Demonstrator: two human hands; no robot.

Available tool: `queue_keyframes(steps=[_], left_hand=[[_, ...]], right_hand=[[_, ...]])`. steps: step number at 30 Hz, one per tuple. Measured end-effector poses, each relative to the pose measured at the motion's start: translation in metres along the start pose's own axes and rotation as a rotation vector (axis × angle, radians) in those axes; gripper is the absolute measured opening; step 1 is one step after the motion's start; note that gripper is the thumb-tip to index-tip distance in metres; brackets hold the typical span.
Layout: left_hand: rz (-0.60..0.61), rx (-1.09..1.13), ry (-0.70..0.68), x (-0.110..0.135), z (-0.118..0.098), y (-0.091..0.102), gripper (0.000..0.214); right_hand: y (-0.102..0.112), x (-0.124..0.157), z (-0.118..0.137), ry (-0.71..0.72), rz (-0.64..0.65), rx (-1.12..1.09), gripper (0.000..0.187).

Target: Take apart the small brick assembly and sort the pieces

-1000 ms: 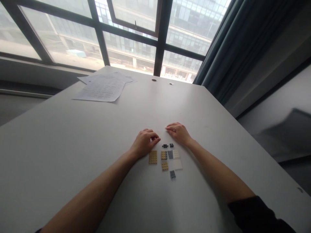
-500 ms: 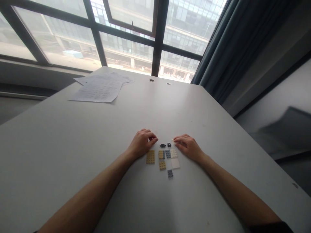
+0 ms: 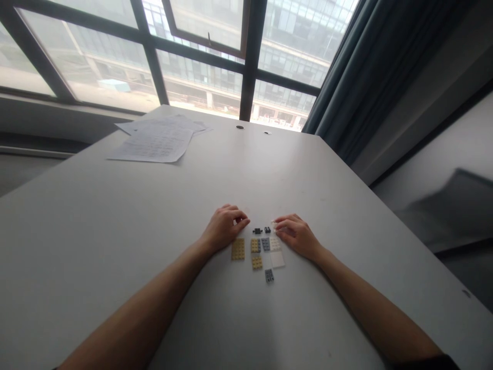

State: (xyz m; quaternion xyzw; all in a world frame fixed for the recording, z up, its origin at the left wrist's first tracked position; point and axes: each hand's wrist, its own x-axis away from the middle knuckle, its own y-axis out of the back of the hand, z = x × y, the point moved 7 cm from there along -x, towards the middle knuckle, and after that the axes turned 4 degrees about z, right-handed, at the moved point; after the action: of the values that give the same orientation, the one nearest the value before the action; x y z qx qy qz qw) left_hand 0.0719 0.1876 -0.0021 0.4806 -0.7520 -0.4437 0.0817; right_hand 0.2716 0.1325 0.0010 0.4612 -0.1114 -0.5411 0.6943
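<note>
Several small flat bricks lie in a cluster on the white table point(image 3: 115, 246): a tan plate point(image 3: 238, 249), two smaller tan plates point(image 3: 256, 245), grey ones point(image 3: 269, 276), white ones point(image 3: 278, 259) and two dark pieces point(image 3: 262, 230). My left hand point(image 3: 224, 227) rests just above the tan plate with its fingers curled in; what they hold, if anything, is hidden. My right hand point(image 3: 297, 234) rests beside the white plates, its fingertips pinching a small white piece point(image 3: 273, 223) by the dark pieces.
Printed paper sheets point(image 3: 154, 140) lie at the far left of the table. Two round holes point(image 3: 240, 127) sit near the far edge, under a large window. A dark curtain point(image 3: 370, 67) hangs at the right.
My right hand has drawn back from above the cluster to its right side, beside the white plates. The left hand has stayed where it was.
</note>
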Motion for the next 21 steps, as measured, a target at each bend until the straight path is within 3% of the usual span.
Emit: queue_keyframes(steps=[5, 11, 15, 21], left_hand=[[0.003, -0.001, 0.011, 0.000, -0.002, 0.002, 0.021], [-0.015, 0.009, 0.013, 0.000, -0.002, 0.005, 0.023], [-0.042, 0.017, 0.019, 0.001, 0.000, 0.006, 0.024], [-0.196, 0.073, 0.069, 0.005, 0.007, 0.018, 0.022]], right_hand=[[0.008, 0.003, -0.009, -0.075, -0.102, 0.068, 0.019], [-0.001, 0.001, -0.009, -0.098, -0.025, 0.139, 0.019], [0.000, 0.001, -0.008, -0.094, -0.043, 0.126, 0.022], [0.013, 0.005, -0.019, -0.157, -0.194, 0.006, 0.021]])
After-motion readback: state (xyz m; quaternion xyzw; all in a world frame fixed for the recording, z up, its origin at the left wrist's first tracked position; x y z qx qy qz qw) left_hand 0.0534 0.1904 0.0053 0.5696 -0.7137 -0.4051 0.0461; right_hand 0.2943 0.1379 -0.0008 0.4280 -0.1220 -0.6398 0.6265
